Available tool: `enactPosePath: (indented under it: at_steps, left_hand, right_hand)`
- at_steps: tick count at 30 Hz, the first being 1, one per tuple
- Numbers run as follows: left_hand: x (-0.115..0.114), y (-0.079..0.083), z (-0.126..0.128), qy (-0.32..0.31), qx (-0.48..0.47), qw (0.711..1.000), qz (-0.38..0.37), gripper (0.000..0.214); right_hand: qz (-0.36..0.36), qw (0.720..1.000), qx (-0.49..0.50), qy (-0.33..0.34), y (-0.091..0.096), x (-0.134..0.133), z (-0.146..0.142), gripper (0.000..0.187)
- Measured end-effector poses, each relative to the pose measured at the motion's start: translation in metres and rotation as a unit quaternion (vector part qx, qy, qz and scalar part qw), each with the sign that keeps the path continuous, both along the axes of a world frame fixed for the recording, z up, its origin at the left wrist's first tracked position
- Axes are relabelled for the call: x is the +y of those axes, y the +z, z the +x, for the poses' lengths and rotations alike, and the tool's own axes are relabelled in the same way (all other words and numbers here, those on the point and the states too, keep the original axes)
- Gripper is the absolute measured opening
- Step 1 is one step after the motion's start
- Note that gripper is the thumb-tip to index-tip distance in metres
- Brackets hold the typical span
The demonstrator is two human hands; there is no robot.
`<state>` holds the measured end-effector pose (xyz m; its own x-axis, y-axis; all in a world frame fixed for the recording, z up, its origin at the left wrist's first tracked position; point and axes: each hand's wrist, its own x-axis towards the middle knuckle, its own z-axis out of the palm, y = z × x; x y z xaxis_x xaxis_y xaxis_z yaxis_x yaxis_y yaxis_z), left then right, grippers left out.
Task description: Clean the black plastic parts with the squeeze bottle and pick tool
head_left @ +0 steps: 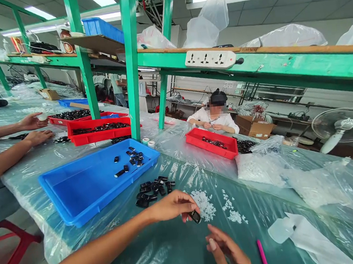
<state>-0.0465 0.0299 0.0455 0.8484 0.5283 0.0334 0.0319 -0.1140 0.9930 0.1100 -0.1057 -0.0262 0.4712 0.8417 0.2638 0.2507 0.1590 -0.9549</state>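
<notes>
One black piece [196, 217] is sitting between the thumb and fingers of my left hand [175, 205], and that grip is pinching narrowly around it. The piece is showing a glossy, dark surface with rounded corners, and it is slanting downward over the tabletop [172, 246], just beside a heap of white bits [205, 206]. My right hand [230, 254] is standing near it, lower and to the right, thumb and fingers curving loosely with a gap between them.

My left fingers are covering the upper end of the black piece, and its underside is facing away; I cannot tell whether anything is joined there. The lower border of the view is cutting off my right hand and a pink stick [263, 256]. Markings on the piece are remaining too small to read.

Beyond the left hand, loose black pieces [154, 189] are lying in a cluster, and a blue tray [85, 196] is bounding that side with its raised rim. A smaller scatter of white bits is lying to the right of the heap. Bare tabletop is extending between my left forearm and right hand, and also between the smaller scatter and a white sheet [316, 241], giving lateral room.
</notes>
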Motion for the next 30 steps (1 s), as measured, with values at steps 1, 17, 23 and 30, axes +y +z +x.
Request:
enactPosePath:
  at_steps: [1,17,23,30]
  left_hand:
    - [-0.004,0.002,0.002,-0.015,-0.005,1.000,-0.015,0.040]
    - [-0.030,-0.008,0.031,-0.038,-0.062,0.982,-0.175,0.039]
    - [-0.031,-0.022,0.032,-0.008,-0.076,0.973,-0.218,0.035]
    - [-0.017,-0.023,0.010,0.067,0.063,0.995,0.040,0.037]
  right_hand:
    - [0.003,0.999,0.032,0.005,0.001,0.000,0.000,0.032]
    - [0.025,0.975,0.220,0.017,0.015,0.001,0.002,0.035]
    - [0.031,0.978,0.202,0.044,0.009,0.002,-0.004,0.039]
    - [-0.010,0.991,0.134,0.006,-0.007,0.004,-0.005,0.045]
